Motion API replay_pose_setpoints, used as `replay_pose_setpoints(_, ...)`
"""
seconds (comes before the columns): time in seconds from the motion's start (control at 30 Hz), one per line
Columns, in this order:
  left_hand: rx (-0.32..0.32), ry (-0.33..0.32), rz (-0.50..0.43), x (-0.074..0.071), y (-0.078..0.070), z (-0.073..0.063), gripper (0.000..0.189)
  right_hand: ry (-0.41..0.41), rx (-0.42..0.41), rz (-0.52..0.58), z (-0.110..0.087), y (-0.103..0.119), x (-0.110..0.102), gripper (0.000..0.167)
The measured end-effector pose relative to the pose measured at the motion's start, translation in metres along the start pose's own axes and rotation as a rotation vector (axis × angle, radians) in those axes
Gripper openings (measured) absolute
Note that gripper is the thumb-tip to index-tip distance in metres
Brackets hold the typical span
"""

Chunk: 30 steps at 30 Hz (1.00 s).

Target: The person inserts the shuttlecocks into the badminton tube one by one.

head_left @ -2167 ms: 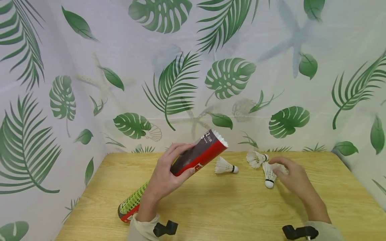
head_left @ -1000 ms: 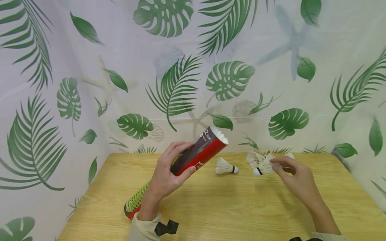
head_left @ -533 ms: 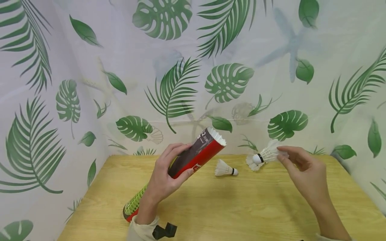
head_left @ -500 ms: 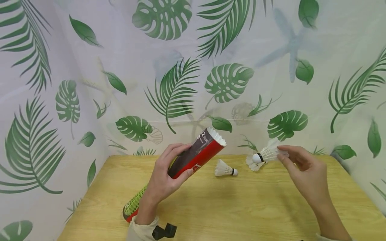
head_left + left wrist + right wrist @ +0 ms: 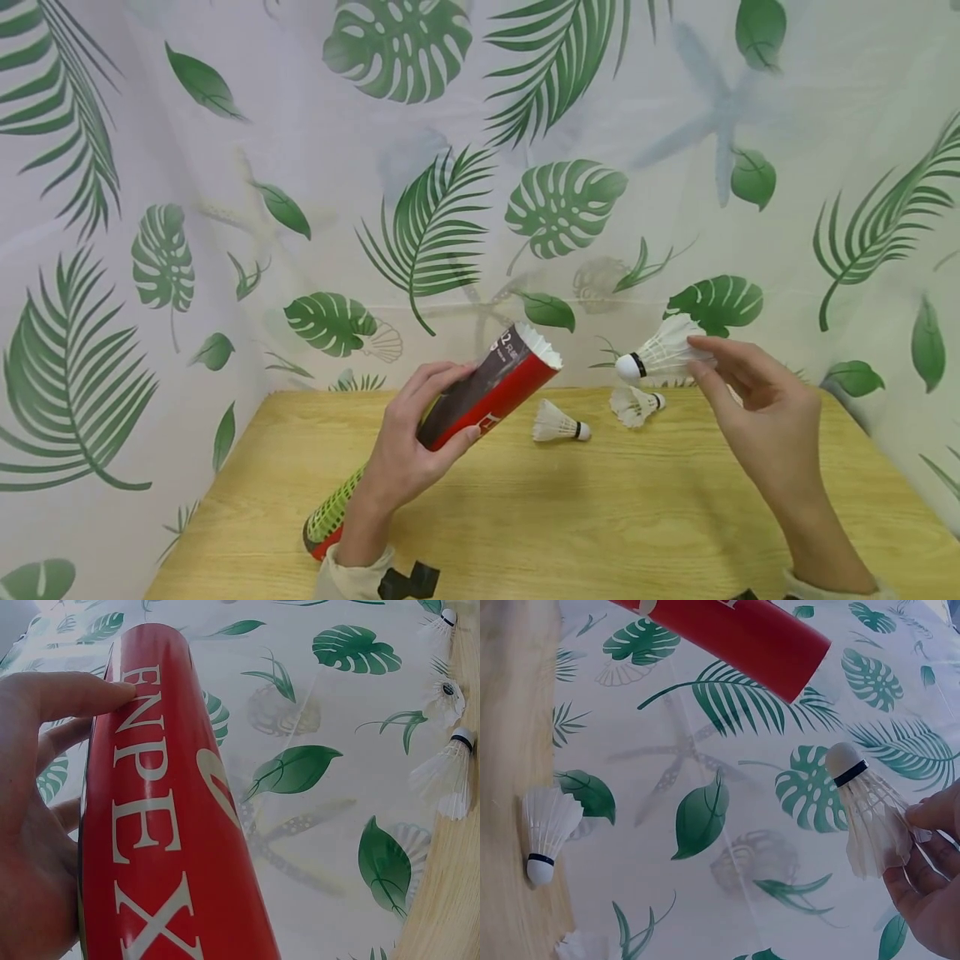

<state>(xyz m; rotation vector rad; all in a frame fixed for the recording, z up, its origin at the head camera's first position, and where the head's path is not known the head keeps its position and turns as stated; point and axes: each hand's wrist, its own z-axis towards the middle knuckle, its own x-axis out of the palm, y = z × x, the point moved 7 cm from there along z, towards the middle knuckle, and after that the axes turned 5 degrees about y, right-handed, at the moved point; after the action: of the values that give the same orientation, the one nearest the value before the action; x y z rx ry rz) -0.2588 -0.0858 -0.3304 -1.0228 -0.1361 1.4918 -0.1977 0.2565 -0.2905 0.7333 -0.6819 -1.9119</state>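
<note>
My left hand point(image 5: 412, 446) grips a red and black shuttlecock tube point(image 5: 498, 392) round its middle. The tube tilts up to the right, its lower end with a green mesh print point(image 5: 333, 512) showing behind the wrist. White feather tips fill its upper mouth point(image 5: 542, 348). In the left wrist view, thumb and fingers wrap the tube point(image 5: 161, 787), lettered ENPEX. My right hand point(image 5: 765, 417) pinches a white feather shuttlecock point(image 5: 663, 348) by the skirt, in the air right of the mouth. Its cork point(image 5: 844, 757) points toward the tube in the head view.
Two more shuttlecocks lie on the wooden table point(image 5: 585, 517): one point(image 5: 557, 422) beyond the tube, another point(image 5: 633, 406) farther right near the back edge. A white leaf-print cloth point(image 5: 450, 125) hangs behind and at the left side.
My right hand has taken a shuttlecock from the pair at the right and raised it, its cork swinging from facing down to facing left. My left hand and the tube have stayed nearly still.
</note>
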Motion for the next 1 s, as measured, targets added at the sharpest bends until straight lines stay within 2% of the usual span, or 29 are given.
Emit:
replay_pose_setpoints(0.13,-0.005,0.002,0.002,0.000,0.000,-0.001,0.060,-0.008,-0.054,0.038,0.005,0.009,0.005,0.027)
replay_pose_setpoints(0.27,-0.003,0.009,0.002,0.001,0.000,0.000,0.060,-0.015,-0.130,0.126,0.009,0.019,0.012,0.027)
replay_pose_setpoints(0.47,-0.001,0.017,-0.004,0.005,0.000,0.000,0.059,-0.020,-0.200,0.145,0.014,0.027,0.025,0.030)
replay_pose_setpoints(0.6,-0.006,0.019,-0.003,0.006,0.000,0.001,0.059,-0.013,-0.212,0.159,0.017,0.030,0.034,0.031)
replay_pose_setpoints(0.8,0.005,0.017,-0.008,0.006,-0.001,0.001,0.057,0.024,-0.180,0.086,0.018,0.032,0.049,0.032)
replay_pose_setpoints(1.0,0.003,0.019,-0.014,0.007,0.000,0.000,0.058,0.069,-0.184,0.085,0.018,0.031,0.066,0.030)
